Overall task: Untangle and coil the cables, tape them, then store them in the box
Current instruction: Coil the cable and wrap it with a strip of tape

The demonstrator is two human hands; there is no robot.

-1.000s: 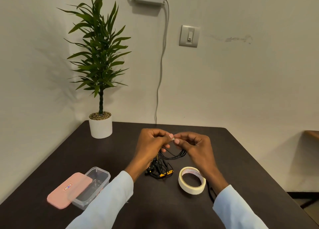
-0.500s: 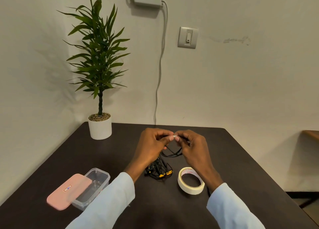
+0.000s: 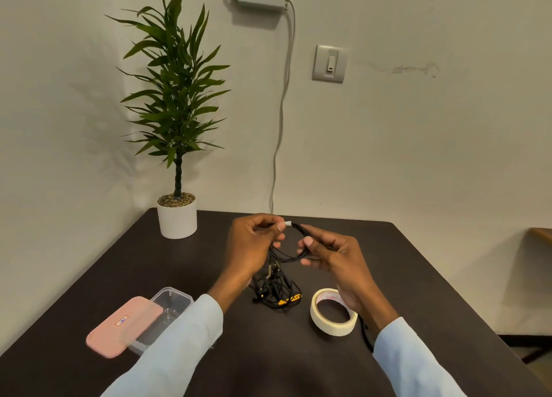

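Above the middle of the dark table [image 3: 403,277], my left hand [image 3: 249,247] pinches the top of a small black coiled cable [image 3: 298,254], where a strip of white tape [image 3: 289,223] is wrapped round it. My right hand [image 3: 331,254] pinches the coil's right side between thumb and fingers. Below them a tangle of black cables with a yellow part [image 3: 276,292] lies on the table. A roll of cream tape [image 3: 332,313] lies to the right of the tangle. The clear box [image 3: 171,307] sits at the front left, its pink lid [image 3: 124,326] lying askew over it.
A potted plant in a white pot [image 3: 176,214] stands at the table's back left corner against the wall. A black cable [image 3: 366,335] runs under my right wrist. A wooden surface [image 3: 540,233] shows at the right edge.
My hands have drawn apart. The right hand slid from the taped spot down to the coil's right side, and the taped coil now shows between them.
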